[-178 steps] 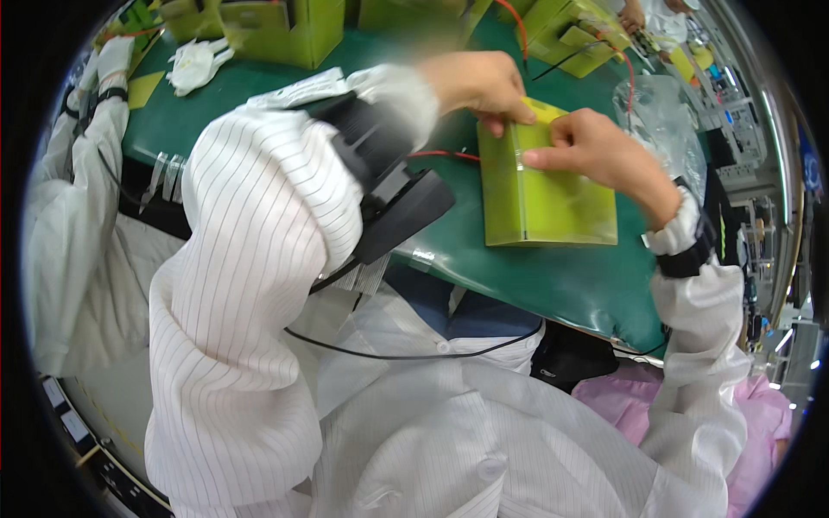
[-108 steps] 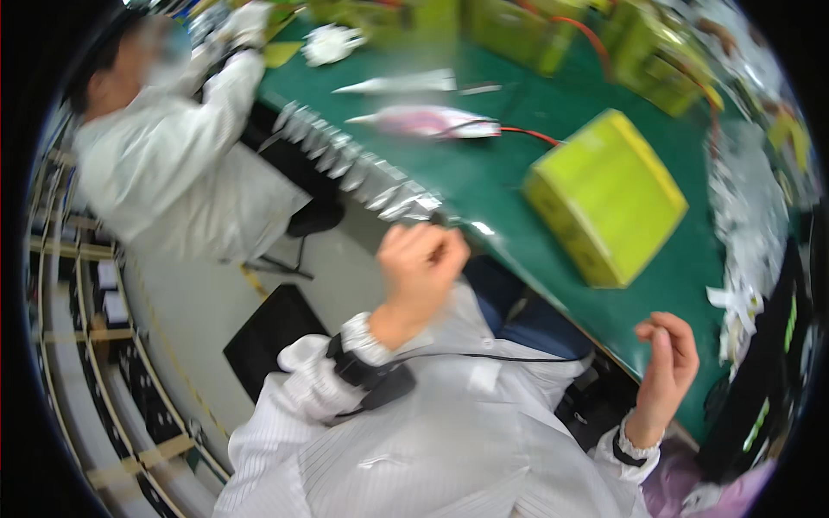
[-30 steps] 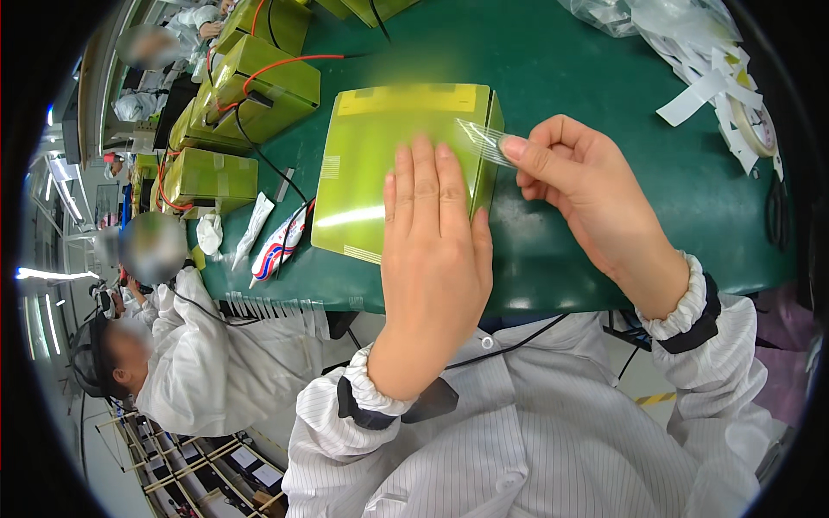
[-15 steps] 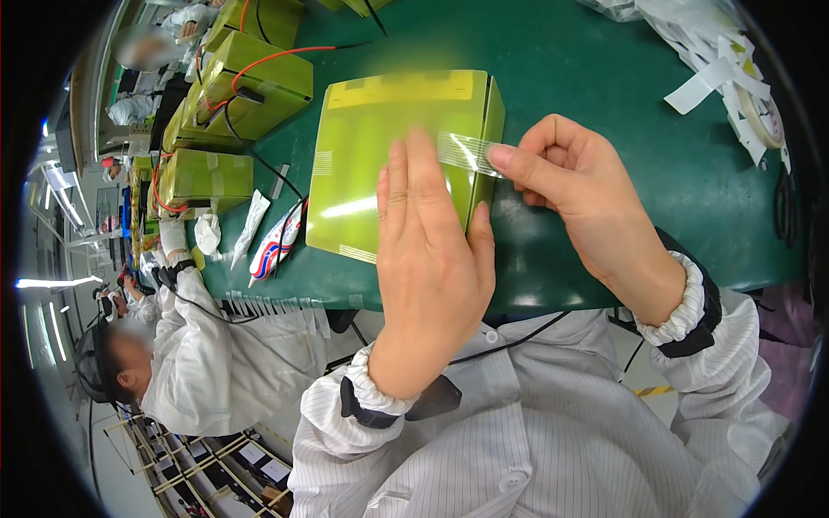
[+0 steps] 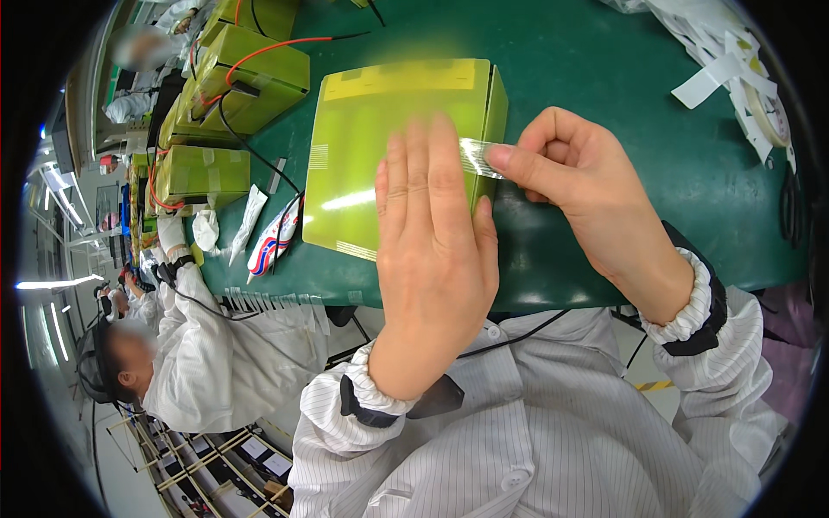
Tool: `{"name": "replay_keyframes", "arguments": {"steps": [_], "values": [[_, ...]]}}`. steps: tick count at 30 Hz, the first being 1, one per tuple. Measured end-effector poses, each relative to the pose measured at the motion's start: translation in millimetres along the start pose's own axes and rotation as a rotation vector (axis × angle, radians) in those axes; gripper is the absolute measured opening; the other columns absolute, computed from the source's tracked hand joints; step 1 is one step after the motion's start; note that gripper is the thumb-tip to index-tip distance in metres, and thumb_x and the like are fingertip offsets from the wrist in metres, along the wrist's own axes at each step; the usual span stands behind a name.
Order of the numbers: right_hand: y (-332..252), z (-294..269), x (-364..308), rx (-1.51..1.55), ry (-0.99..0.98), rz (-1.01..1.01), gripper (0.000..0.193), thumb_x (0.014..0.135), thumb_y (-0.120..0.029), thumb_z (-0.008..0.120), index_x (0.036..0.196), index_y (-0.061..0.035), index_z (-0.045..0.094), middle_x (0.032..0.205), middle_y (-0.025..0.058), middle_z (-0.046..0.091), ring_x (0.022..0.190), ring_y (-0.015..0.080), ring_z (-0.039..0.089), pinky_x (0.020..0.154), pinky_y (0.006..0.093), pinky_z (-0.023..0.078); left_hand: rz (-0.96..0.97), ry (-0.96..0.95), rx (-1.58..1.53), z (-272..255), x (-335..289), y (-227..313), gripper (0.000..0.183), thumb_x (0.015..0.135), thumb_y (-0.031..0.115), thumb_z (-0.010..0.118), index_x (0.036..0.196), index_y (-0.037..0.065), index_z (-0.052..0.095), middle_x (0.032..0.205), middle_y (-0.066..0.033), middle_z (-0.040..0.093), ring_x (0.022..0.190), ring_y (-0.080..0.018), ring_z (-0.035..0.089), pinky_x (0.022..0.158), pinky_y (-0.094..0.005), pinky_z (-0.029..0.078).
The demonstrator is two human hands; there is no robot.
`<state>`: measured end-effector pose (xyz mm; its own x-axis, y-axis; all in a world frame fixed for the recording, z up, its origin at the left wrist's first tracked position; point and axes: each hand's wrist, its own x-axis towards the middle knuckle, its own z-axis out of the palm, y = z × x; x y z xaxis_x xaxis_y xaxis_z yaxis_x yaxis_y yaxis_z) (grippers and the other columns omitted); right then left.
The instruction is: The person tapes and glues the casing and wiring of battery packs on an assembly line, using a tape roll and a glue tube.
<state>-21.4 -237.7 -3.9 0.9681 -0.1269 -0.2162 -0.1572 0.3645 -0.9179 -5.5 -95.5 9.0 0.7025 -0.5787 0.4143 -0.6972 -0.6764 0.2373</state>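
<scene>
Bright, fairly even. White glare streak on green box (image 5: 350, 164), just left of left hand (image 5: 436, 250). Small glints on clear tape (image 5: 477, 158), between left hand and right hand (image 5: 587, 186). Sharp on wrists; hazy smudge at and beyond left fingertips. Blown-out tube light (image 5: 59, 281) far left of both hands. Fisheye bending, black corners.

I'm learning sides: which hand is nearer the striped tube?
Left. The left hand lies on the green box, right of the striped tube; the right hand, pinching clear tape, is farther right.
</scene>
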Motion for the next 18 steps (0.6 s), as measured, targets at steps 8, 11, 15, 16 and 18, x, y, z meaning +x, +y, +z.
{"name": "replay_keyframes", "arguments": {"steps": [8,11,15,16,18], "values": [[6,-1,3,-0.034,-0.01,-0.074,0.02,0.079,-0.015,0.063,0.071,-0.0049,0.048,0.062,-0.0032,0.048,0.057,0.002,0.04,0.051,0.015,0.03,0.013,-0.053,0.1,0,-1,0,0.045,0.078,0.005,0.053,0.12,-0.006,0.04,0.122,-0.0287,0.039,0.113,-0.0442,0.039,0.095,-0.048,0.032],[13,0,5,-0.066,0.016,-0.082,0.02,0.08,-0.015,0.062,0.072,-0.0041,0.048,0.063,-0.0028,0.049,0.058,0.0023,0.041,0.051,0.0155,0.031,0.0,-0.053,0.094,0,-1,2,0.044,0.078,0.005,0.053,0.119,-0.005,0.042,0.122,-0.0287,0.038,0.113,-0.0445,0.038,0.094,-0.0484,0.032],[16,0,6,-0.041,0.025,-0.087,0.021,0.076,-0.016,0.065,0.073,0.0007,0.052,0.066,0.003,0.053,0.059,0.0064,0.045,0.051,0.0197,0.036,-0.003,-0.059,0.091,-1,-1,3,0.043,0.078,0.005,0.052,0.12,-0.004,0.042,0.123,-0.0286,0.038,0.114,-0.0445,0.038,0.094,-0.0482,0.032],[17,0,6,-0.021,0.017,-0.086,0.021,0.077,-0.016,0.065,0.073,0.001,0.052,0.066,0.0033,0.053,0.059,0.0067,0.045,0.051,0.0199,0.036,-0.005,-0.064,0.093,-1,-1,3,0.043,0.078,0.005,0.052,0.12,-0.004,0.042,0.123,-0.0285,0.038,0.114,-0.0444,0.037,0.094,-0.0482,0.032],[21,1,8,-0.009,0.015,-0.087,0.021,0.077,-0.016,0.065,0.073,0.0013,0.053,0.066,0.0036,0.053,0.059,0.0069,0.046,0.052,0.0201,0.037,-0.005,-0.065,0.086,-2,-1,2,0.043,0.079,0.005,0.052,0.12,-0.004,0.042,0.123,-0.0284,0.038,0.114,-0.0444,0.037,0.095,-0.0483,0.032]]}}
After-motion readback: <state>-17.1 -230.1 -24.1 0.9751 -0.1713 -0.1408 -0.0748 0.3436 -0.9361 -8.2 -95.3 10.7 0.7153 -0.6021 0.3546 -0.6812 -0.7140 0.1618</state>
